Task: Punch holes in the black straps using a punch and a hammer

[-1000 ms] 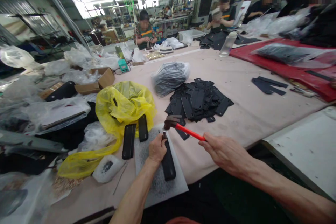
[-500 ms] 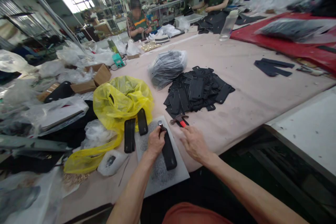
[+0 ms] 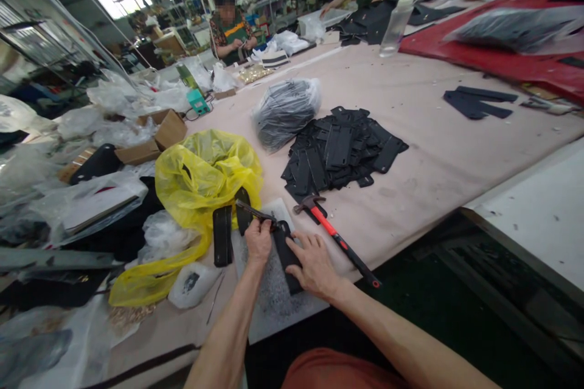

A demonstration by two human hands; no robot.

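The person's left hand (image 3: 258, 242) pinches a dark rod-like tool (image 3: 250, 209) between thumb and fingers, its near end close to the top of a black strip (image 3: 282, 250). The right hand (image 3: 316, 264) lies over that strip with fingers somewhat spread; whether the thumb grips its edge cannot be told. The strip rests on a speckled white board (image 3: 274, 313). A red-and-black hammer (image 3: 340, 239) lies right of it, near a pile of black pieces (image 3: 340, 149); 2 more strips (image 3: 222, 237) are beside a yellow bag (image 3: 207, 164).
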